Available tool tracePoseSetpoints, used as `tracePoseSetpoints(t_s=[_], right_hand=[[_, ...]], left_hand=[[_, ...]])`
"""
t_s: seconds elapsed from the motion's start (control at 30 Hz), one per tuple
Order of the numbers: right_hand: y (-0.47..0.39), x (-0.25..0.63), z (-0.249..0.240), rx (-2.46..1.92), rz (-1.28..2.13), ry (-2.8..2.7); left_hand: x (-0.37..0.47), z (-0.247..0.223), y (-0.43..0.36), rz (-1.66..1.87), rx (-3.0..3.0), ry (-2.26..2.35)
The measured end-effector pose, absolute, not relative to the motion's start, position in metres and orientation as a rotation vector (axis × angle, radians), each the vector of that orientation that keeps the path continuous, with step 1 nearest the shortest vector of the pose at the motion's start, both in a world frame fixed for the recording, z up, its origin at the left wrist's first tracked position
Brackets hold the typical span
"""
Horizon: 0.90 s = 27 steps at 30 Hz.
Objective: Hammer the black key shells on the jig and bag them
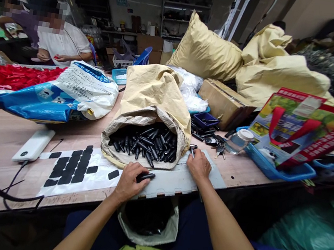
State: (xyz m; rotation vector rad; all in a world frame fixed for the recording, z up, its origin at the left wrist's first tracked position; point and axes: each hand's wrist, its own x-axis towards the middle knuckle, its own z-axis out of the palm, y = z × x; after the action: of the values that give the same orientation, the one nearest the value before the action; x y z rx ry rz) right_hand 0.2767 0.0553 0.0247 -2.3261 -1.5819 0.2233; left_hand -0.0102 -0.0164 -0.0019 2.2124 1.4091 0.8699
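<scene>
My left fingers [129, 182] are closed around a black tube [146, 177] just in front of the open sack [150, 113] of black parts [148, 142] on the bench [1, 135]. My right fingers [198, 164] pinch a small metallic-looking piece [193, 147] beside the sack's right edge.

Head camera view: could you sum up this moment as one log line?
left hand: holding black piece; right hand: gripping small dark-and-metallic object; beyond: open sack of similar black pieces
</scene>
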Motion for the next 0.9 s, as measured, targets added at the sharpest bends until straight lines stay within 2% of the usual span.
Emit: tracePoseSetpoints(t_s=[0.27,0.37,0.6,0.9], right_hand=[[0.039,0.295,0.038,-2.206,0.338,-1.321],[0.012,0.285,0.050,-1.947,0.331,-1.236],[-0.050,0.210,0.057,-1.374,0.584,-1.694],[-0.068,0.177,0.046,-1.368,0.487,-1.839]], left_hand=[[-0.011,-0.001,-0.012,0.902,2.148,1.400],[-0.011,-0.001,-0.012,0.897,2.132,1.417],[-0.012,-0.004,-0.011,0.882,2.108,1.421],[-0.014,-0.002,-0.009,0.892,2.069,1.415]])
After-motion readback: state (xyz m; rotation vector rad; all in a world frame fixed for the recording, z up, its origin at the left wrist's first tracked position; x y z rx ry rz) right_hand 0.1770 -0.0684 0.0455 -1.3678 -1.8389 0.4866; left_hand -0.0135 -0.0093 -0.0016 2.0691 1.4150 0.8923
